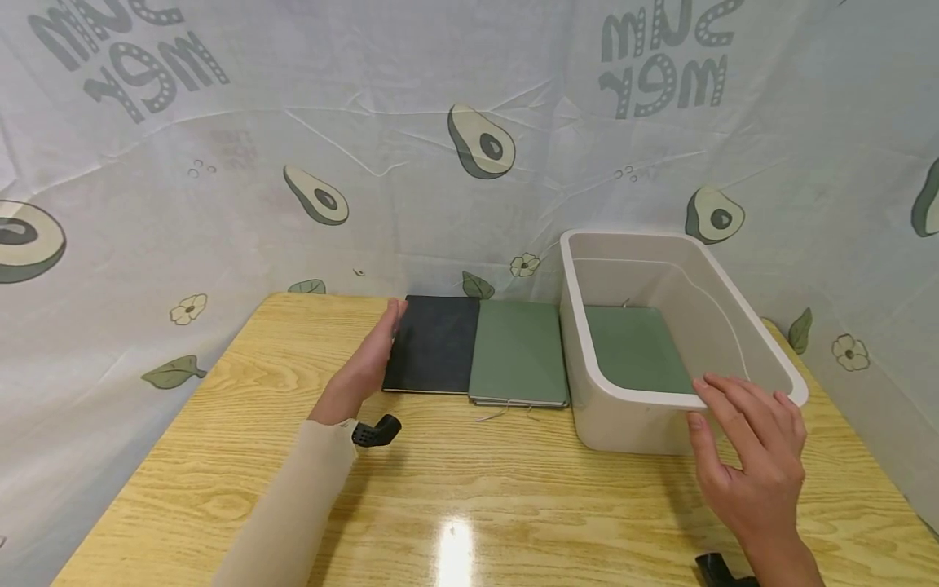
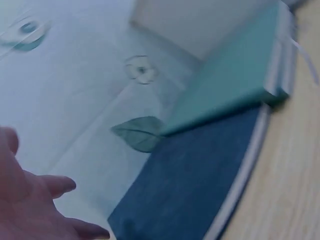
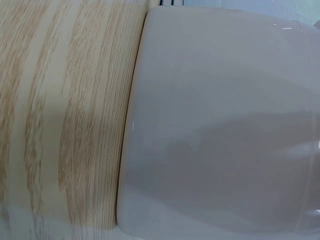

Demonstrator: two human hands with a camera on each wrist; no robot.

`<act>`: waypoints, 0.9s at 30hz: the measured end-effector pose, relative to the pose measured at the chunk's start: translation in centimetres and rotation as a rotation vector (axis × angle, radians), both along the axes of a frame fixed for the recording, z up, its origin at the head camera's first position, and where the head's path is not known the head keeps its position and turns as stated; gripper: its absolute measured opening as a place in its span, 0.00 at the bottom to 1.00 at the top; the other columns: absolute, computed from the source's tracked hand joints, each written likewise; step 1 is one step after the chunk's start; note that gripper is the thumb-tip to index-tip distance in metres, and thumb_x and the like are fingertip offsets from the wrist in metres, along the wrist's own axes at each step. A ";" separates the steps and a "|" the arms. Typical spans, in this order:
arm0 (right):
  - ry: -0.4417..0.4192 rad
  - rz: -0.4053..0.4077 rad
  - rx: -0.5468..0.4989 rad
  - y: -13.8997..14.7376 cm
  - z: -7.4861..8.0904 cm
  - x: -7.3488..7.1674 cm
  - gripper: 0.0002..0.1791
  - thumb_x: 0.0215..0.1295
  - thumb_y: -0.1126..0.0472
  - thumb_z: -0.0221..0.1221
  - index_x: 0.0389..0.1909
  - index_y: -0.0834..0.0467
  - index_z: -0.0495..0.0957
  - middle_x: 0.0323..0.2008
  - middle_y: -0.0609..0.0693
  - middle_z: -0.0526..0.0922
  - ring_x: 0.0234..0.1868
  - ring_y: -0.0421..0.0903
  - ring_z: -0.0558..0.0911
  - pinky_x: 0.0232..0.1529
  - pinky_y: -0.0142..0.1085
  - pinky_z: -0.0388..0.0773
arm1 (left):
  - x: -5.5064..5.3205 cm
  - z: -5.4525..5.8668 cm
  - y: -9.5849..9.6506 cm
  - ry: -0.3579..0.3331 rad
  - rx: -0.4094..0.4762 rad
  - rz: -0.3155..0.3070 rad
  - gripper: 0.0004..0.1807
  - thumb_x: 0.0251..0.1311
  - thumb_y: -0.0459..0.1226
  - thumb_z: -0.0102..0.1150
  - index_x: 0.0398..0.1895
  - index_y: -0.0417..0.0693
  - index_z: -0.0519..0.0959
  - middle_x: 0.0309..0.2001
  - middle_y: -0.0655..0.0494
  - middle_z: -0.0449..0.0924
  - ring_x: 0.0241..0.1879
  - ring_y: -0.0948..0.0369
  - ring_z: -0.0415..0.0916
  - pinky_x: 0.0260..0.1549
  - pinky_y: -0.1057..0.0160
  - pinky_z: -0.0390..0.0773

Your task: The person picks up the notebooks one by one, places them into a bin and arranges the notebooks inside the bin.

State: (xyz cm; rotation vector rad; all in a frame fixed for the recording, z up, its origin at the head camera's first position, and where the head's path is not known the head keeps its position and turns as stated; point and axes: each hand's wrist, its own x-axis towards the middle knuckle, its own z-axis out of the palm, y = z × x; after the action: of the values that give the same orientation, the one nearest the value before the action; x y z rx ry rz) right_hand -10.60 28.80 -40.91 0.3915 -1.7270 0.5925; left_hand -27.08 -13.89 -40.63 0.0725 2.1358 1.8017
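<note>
My left hand [image 1: 367, 359] stands on edge with straight fingers along the left side of a dark navy notebook [image 1: 433, 342]. In the left wrist view its fingertips [image 2: 60, 186] show close to that notebook [image 2: 185, 175]. Against the navy one lie stacked green notebooks [image 1: 519, 350], thin ribbons trailing from their near edge. My right hand [image 1: 756, 456] is at the near rim of a beige plastic bin [image 1: 587, 359], fingertips over the rim and thumb in front of the outer wall. Inside the bin lies another green notebook [image 1: 634, 350].
The wooden table [image 1: 469, 481] carries everything, its back edge close to a hanging cloth [image 1: 411, 163] printed with avocados and leaves. The bin's front wall [image 3: 215, 100] fills much of the right wrist view. Black wrist mounts [image 1: 376, 432] sit on both arms.
</note>
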 end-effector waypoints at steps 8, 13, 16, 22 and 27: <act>-0.009 -0.005 0.000 0.0 0.0 0.1 0.24 0.77 0.45 0.62 0.47 0.64 0.91 0.45 0.65 0.90 0.53 0.61 0.82 0.72 0.46 0.63 | 0.3 0.2 -3.2 -0.154 0.520 0.050 0.44 0.73 0.73 0.12 0.87 0.71 0.30 0.87 0.46 0.18 0.86 0.43 0.15 0.84 0.42 0.22; -0.009 -0.008 -0.002 0.0 0.0 0.0 0.24 0.77 0.45 0.62 0.47 0.64 0.91 0.45 0.66 0.90 0.54 0.61 0.83 0.72 0.46 0.63 | 0.3 -0.5 -4.6 -0.232 0.775 0.066 0.45 0.70 0.75 0.11 0.87 0.76 0.30 0.87 0.48 0.16 0.86 0.48 0.14 0.83 0.46 0.19; -0.013 -0.012 -0.002 0.0 0.0 0.1 0.25 0.77 0.45 0.62 0.47 0.64 0.91 0.45 0.66 0.90 0.54 0.61 0.83 0.73 0.46 0.62 | 0.3 -1.0 -5.2 -0.258 0.865 0.085 0.45 0.68 0.76 0.09 0.86 0.78 0.30 0.87 0.50 0.16 0.86 0.48 0.15 0.84 0.46 0.20; -0.023 -0.015 0.001 0.1 -0.1 0.1 0.25 0.77 0.45 0.62 0.48 0.64 0.91 0.46 0.66 0.90 0.55 0.60 0.83 0.73 0.47 0.62 | 0.2 -1.7 -6.1 -0.304 0.995 0.116 0.45 0.66 0.77 0.08 0.86 0.80 0.32 0.87 0.51 0.17 0.87 0.48 0.17 0.84 0.49 0.21; -0.030 -0.018 0.004 0.2 -0.1 0.0 0.25 0.77 0.45 0.61 0.48 0.64 0.91 0.46 0.66 0.90 0.55 0.60 0.83 0.73 0.47 0.62 | 0.2 -2.0 -6.5 -0.334 1.072 0.121 0.45 0.66 0.78 0.09 0.86 0.81 0.34 0.87 0.53 0.18 0.87 0.48 0.17 0.85 0.49 0.22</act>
State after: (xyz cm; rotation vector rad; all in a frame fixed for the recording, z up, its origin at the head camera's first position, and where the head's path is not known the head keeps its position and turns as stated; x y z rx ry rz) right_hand -10.55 28.98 -41.03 0.3709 -1.7594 0.5847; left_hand -26.86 -20.39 -42.62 -0.0962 0.7973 2.5856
